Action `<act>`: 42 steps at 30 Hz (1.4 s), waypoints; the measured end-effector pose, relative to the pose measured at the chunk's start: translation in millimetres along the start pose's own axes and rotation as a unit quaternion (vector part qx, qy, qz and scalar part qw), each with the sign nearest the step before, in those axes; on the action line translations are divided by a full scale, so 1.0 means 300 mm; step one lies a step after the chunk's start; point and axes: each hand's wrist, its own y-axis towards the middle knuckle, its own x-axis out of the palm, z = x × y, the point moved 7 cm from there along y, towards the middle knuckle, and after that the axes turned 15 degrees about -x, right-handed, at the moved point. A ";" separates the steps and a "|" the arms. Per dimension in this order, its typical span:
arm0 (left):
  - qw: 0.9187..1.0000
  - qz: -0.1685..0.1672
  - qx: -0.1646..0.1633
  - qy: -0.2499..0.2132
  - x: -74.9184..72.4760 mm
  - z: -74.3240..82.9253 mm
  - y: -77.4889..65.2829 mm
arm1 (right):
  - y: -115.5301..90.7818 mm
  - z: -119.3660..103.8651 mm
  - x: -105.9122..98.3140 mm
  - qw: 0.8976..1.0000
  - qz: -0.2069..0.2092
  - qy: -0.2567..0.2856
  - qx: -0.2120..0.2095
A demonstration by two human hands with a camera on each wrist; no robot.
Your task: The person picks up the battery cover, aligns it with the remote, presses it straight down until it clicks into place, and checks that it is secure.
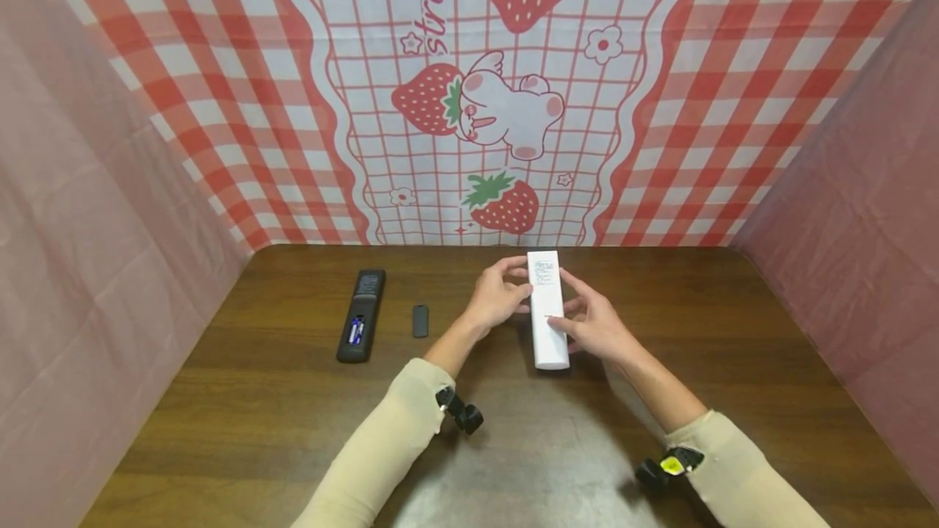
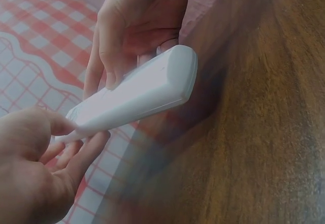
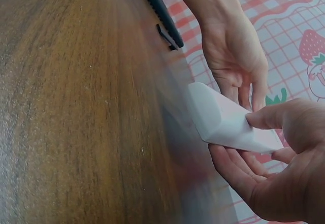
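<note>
Both hands hold a white remote control (image 1: pixel 548 300) above the table, its back with a printed label facing up. My left hand (image 1: pixel 497 296) grips its left side near the labelled end, thumb at the edge and fingers beneath. On the other side, my right hand (image 1: pixel 597 324) grips it, with the thumb pressing on the back near a small mark and the fingers curled under. In the left wrist view, the near end of the white remote (image 2: pixel 147 84) points toward the camera, raised over the wood.
On the left of the wooden table (image 1: pixel 257 430) lies a black remote (image 1: pixel 362 316), face down, its battery bay uncovered with batteries (image 1: pixel 356 331) inside. A small dark battery cover (image 1: pixel 421 321) lies beside it. A strawberry-print cloth (image 1: pixel 484 104) hangs behind.
</note>
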 end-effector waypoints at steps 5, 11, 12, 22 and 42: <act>1.000 0.005 0.007 0.008 0.002 -0.007 -0.001 | 0.001 0.014 -0.002 1.000 -0.003 -0.006 0.012; 1.000 0.010 0.009 0.018 0.008 -0.010 -0.010 | -0.004 0.012 0.002 1.000 -0.008 -0.008 0.014; 1.000 0.012 0.009 0.018 0.009 -0.011 -0.010 | -0.005 0.011 0.003 1.000 -0.007 -0.008 0.016; 1.000 0.014 -0.005 0.022 0.015 -0.020 -0.011 | -0.011 0.018 0.013 0.999 -0.012 -0.029 0.025; 0.999 0.018 -0.034 0.007 0.015 -0.055 -0.008 | -0.001 0.037 0.028 0.999 -0.010 -0.030 0.031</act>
